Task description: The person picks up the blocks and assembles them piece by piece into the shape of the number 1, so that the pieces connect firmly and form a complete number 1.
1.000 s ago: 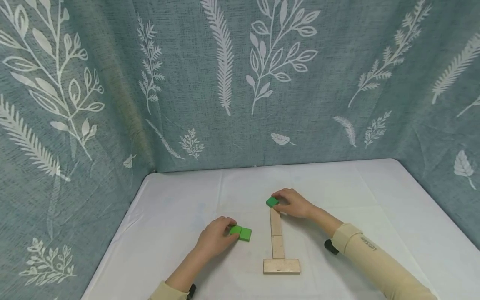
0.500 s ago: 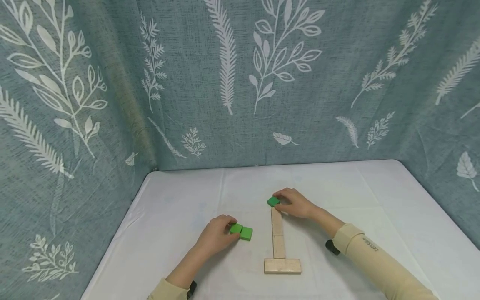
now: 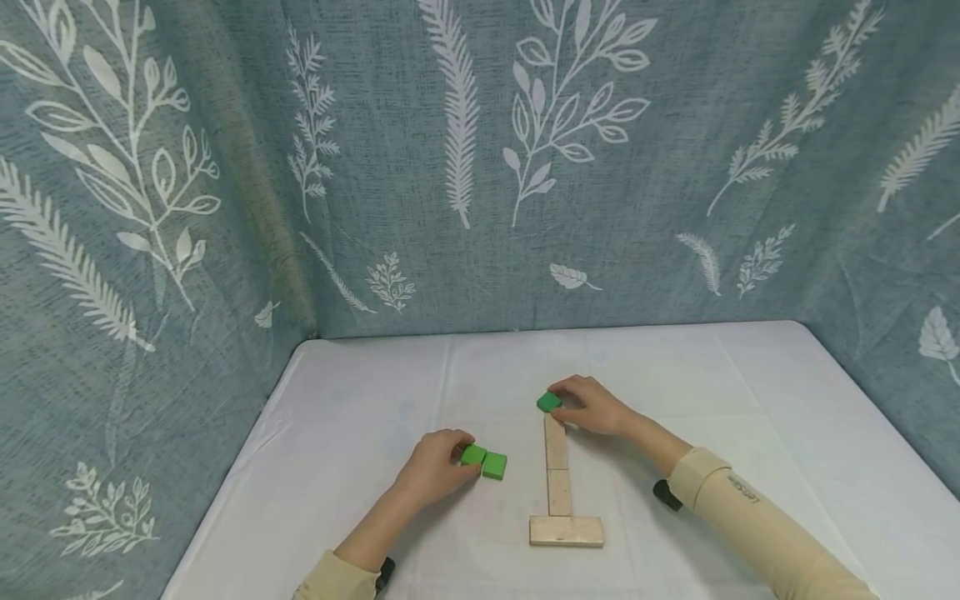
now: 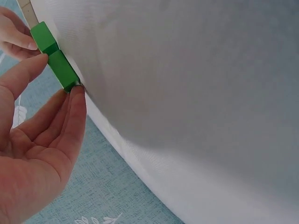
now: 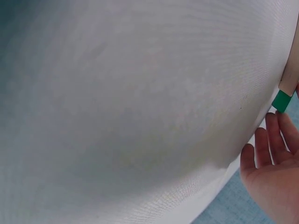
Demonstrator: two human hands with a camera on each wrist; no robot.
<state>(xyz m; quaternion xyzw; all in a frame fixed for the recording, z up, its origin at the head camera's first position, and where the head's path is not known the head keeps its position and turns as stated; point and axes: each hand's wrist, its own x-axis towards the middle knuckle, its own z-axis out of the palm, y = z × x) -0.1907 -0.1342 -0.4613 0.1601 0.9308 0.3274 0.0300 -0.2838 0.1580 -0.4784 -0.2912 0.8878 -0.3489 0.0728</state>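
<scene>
Strip [image 3: 557, 458] of two wooden blocks, end to end, runs away from the person, with a crosswise wooden block [image 3: 566, 531] at its near end. At its far end lies the far green block [image 3: 549, 402], slanted to it; the right hand [image 3: 591, 407] pinches this block between thumb and fingers, barely parted. To the strip's left, the left hand [image 3: 437, 467] has thumb and fingertips, spread just a block apart, on the outer green block [image 3: 474, 455]; the inner green block [image 3: 495, 466] sits just beside that one, nearer the strip. The step in hand seems to be positioning the green blocks around the strip. The next move probably calls for squaring the far block to the strip's end, then a light release without nudging the wood.
</scene>
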